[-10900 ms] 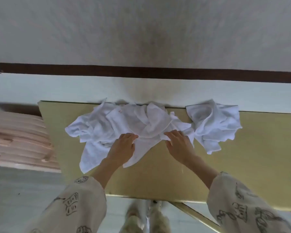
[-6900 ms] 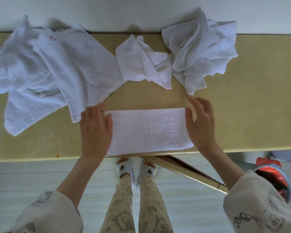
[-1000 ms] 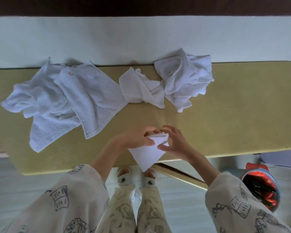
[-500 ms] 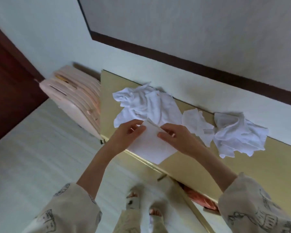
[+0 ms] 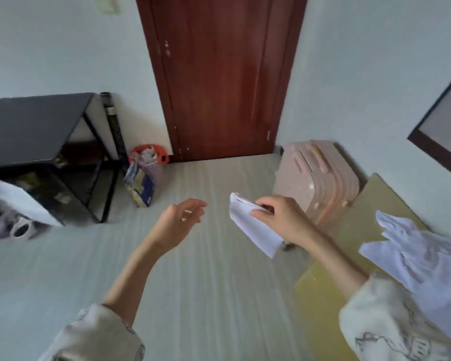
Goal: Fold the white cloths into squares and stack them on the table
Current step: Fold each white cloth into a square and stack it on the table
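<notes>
The right hand (image 5: 281, 220) was raised over the floor (image 5: 206, 282), thumb and fingers pinching the upper edge of the folded white cloth (image 5: 254, 229), which hung from it in the air, left of the yellow worktop (image 5: 323, 290). The left hand (image 5: 179, 221) hovered just left of the cloth, fingers loosely curled, holding nothing. Unfolded white cloths (image 5: 419, 259) lay on the worktop at the right.

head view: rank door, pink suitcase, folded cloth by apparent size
1. door
2. pink suitcase
3. folded cloth, held in right hand
The cloth is nearer the camera, so it looks bigger than it is.
</notes>
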Demonstrator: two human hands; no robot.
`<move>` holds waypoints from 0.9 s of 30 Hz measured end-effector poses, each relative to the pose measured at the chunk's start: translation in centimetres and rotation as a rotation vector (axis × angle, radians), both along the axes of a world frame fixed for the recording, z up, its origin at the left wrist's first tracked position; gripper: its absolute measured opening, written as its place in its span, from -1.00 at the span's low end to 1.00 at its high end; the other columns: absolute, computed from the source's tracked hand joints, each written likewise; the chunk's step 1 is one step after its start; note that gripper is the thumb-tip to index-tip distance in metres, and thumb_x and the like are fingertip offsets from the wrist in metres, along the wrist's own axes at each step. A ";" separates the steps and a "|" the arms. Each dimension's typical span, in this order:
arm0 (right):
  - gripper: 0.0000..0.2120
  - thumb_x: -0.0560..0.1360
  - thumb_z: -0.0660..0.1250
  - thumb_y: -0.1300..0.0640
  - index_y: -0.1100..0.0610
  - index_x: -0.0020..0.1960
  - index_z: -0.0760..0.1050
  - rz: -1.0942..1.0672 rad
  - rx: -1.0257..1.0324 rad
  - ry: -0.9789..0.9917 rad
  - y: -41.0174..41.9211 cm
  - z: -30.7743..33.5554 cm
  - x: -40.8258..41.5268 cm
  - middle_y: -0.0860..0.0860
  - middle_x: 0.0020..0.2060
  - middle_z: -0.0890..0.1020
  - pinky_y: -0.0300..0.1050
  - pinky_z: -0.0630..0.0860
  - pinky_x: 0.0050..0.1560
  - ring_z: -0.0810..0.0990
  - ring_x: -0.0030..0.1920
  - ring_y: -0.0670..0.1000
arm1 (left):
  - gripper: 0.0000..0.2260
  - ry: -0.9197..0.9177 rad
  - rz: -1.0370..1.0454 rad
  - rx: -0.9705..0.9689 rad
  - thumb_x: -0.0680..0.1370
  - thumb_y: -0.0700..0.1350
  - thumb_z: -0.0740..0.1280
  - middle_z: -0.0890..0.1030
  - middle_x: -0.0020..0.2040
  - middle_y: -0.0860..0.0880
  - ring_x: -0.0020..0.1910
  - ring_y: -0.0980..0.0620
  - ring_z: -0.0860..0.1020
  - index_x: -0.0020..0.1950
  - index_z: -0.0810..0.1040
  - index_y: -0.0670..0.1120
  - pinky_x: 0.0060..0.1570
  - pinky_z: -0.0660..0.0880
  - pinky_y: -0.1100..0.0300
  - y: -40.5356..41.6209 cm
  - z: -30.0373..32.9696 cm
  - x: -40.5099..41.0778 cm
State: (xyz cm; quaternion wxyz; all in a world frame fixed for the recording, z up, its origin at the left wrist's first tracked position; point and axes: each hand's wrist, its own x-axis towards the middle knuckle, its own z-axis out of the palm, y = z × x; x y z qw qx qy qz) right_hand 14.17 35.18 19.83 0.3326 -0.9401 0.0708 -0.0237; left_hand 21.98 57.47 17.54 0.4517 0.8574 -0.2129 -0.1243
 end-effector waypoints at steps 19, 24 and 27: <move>-0.92 0.50 0.32 0.07 0.02 -0.14 0.56 0.530 0.140 -0.019 42.6 2.0 32.4 -0.05 -0.17 0.63 -0.39 0.34 -0.17 0.53 -0.14 -0.08 | -0.85 0.013 0.555 -0.015 0.59 -0.14 0.21 0.62 -0.13 0.05 -0.25 0.28 0.58 0.06 0.55 -0.01 -0.12 0.49 0.26 45.6 -0.7 17.3; -0.88 0.50 0.33 0.07 0.05 -0.03 0.61 0.599 0.113 0.013 48.4 0.6 42.5 -0.13 -0.12 0.62 -0.19 0.41 0.01 0.56 -0.04 -0.11 | -0.86 0.049 0.532 -0.011 0.58 -0.15 0.22 0.61 -0.12 0.10 -0.23 0.26 0.58 0.04 0.52 0.05 -0.17 0.48 0.32 51.0 -2.5 26.9; -0.86 0.50 0.32 0.07 0.06 0.00 0.61 0.625 0.112 0.025 52.0 0.0 49.5 -0.13 -0.09 0.61 -0.21 0.41 0.02 0.55 -0.01 -0.10 | -0.83 0.060 0.533 -0.014 0.58 -0.16 0.23 0.61 -0.13 0.11 -0.24 0.25 0.58 -0.02 0.51 0.12 -0.11 0.50 0.23 54.2 -2.5 34.3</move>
